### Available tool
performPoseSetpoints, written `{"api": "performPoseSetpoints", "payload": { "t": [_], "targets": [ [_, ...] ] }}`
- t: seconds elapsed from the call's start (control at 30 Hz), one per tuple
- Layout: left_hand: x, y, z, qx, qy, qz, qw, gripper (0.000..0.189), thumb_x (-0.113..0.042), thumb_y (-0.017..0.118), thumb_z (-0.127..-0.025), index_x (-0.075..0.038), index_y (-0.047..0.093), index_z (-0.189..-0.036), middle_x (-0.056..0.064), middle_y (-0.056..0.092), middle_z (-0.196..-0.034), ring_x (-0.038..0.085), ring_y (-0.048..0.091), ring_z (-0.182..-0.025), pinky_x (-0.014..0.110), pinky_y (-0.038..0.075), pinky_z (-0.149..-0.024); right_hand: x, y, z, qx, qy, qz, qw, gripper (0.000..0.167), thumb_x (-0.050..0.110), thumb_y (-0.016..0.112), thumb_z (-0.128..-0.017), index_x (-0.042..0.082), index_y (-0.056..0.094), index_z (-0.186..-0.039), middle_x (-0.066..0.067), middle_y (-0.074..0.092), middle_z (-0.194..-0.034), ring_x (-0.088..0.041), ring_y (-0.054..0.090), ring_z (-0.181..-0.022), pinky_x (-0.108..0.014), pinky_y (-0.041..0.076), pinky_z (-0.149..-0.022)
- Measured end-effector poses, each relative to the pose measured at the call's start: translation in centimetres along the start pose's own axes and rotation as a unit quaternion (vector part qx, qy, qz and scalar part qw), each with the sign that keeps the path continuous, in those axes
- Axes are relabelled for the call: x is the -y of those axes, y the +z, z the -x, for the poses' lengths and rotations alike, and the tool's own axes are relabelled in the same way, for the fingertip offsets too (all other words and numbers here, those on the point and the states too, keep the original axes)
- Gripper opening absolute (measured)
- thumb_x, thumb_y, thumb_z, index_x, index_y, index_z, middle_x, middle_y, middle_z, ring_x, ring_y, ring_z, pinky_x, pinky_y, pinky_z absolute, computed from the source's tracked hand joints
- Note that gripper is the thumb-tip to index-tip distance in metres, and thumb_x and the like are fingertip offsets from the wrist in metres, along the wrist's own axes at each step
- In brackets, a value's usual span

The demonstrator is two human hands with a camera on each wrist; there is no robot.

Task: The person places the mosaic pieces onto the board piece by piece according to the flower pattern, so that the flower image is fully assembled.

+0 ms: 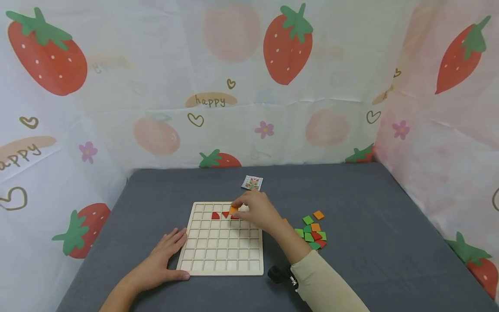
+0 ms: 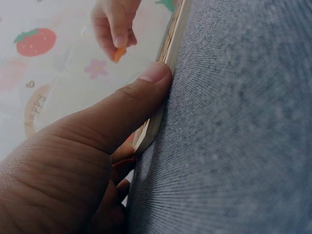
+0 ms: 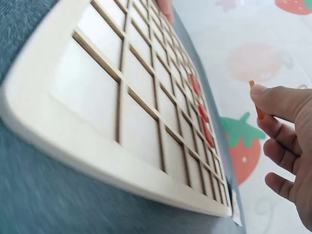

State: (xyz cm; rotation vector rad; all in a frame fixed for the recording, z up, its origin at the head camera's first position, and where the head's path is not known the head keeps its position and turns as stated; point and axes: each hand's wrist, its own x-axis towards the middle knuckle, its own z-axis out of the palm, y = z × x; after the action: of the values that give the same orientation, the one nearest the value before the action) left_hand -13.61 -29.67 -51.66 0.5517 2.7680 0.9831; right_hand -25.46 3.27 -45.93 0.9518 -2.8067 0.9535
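A dark grey surface (image 1: 374, 242) carries a pale gridded board (image 1: 218, 247), left of centre. The left hand (image 1: 161, 260) is spread wide, its fingers touching the board's left edge and its thumb at the near left corner. The right hand (image 1: 257, 212) pinches an orange tile (image 1: 233, 210) above the board's far part; which cell lies beneath is hard to tell. Right of the board lie loose coloured tiles (image 1: 309, 237). A small picture card (image 1: 252, 182) lies beyond the far edge. Red pieces (image 1: 215, 216) sit in the second row from the far side.
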Motion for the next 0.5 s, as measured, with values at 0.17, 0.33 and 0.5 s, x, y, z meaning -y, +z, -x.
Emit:
{"api": "performPoseSetpoints", "payload": {
  "t": [0.17, 0.33, 0.5],
  "targets": [
    [-0.2, 0.0, 0.1, 0.002, -0.003, 0.003, 1.0, 0.114, -0.062, 0.082, -0.075, -0.007, 0.032, -0.161, 0.008, 0.022, -0.171, 0.04, 0.009, -0.158, 0.02, -0.01, -0.123, 0.3, 1.5, -0.4, 0.01, 0.005, 0.025, 0.9996, 0.025, 0.03, 0.079, -0.093, 0.024, 0.079, -0.117, 0.007, 0.071, -0.111, -0.018, 0.06, -0.114, -0.055, 0.038, -0.113],
    [-0.3, -0.1, 0.1, 0.004, -0.006, 0.005, 1.0, 0.114, -0.062, 0.083, -0.075, -0.007, 0.032, -0.161, 0.008, 0.022, -0.171, 0.04, 0.008, -0.158, 0.015, -0.011, -0.12, 0.5, 2.6, -0.6, 0.015, 0.0, 0.044, 0.9989, 0.023, 0.031, 0.079, -0.092, 0.024, 0.08, -0.114, 0.009, 0.072, -0.11, -0.017, 0.058, -0.109, -0.048, 0.043, -0.101],
    [-0.2, -0.2, 0.1, 0.008, -0.012, 0.005, 0.9999, 0.115, -0.062, 0.083, -0.074, -0.008, 0.031, -0.162, 0.008, 0.022, -0.171, 0.04, 0.007, -0.158, 0.051, -0.001, -0.127, 0.6, 3.3, -0.7, 0.023, -0.012, 0.057, 0.998, 0.026, 0.034, 0.08, -0.091, 0.025, 0.08, -0.115, 0.009, 0.073, -0.113, -0.016, 0.057, -0.108, -0.043, 0.041, -0.092]
  ]
}}
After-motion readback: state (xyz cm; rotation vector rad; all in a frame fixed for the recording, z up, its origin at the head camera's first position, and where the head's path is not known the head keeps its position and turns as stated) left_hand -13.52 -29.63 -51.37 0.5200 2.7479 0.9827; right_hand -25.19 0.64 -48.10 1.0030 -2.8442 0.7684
